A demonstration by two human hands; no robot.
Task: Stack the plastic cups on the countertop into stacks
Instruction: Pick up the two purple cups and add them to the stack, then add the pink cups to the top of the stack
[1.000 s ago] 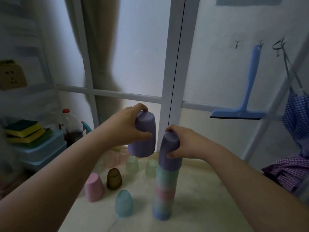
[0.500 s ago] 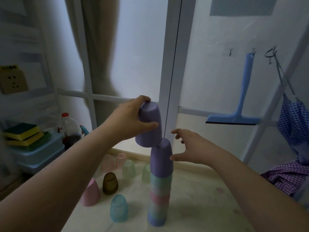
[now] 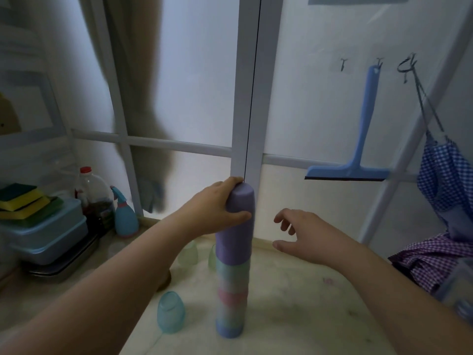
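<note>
A tall stack of upside-down plastic cups (image 3: 231,290) stands on the pale countertop (image 3: 294,311), with green, pink and blue cups below and purple ones above. My left hand (image 3: 217,208) grips the top purple cup (image 3: 242,203), which sits on the stack. To the right of the stack my right hand (image 3: 304,234) hovers with its fingers spread, holding nothing. A loose blue cup (image 3: 171,315) stands upside down left of the stack. Two pale green cups (image 3: 189,254) stand behind my left forearm, which partly hides them.
Blue lidded boxes (image 3: 48,237) with sponges (image 3: 23,201) on top, a bottle (image 3: 93,198) and a blue spray bottle (image 3: 124,216) stand at the left. A blue squeegee (image 3: 358,149) hangs on the wall. Checked cloth (image 3: 440,254) lies at the right edge.
My left hand has brought the purple cup down onto the top of the stack. My right hand has let go of the stack and moved off to the right, open.
</note>
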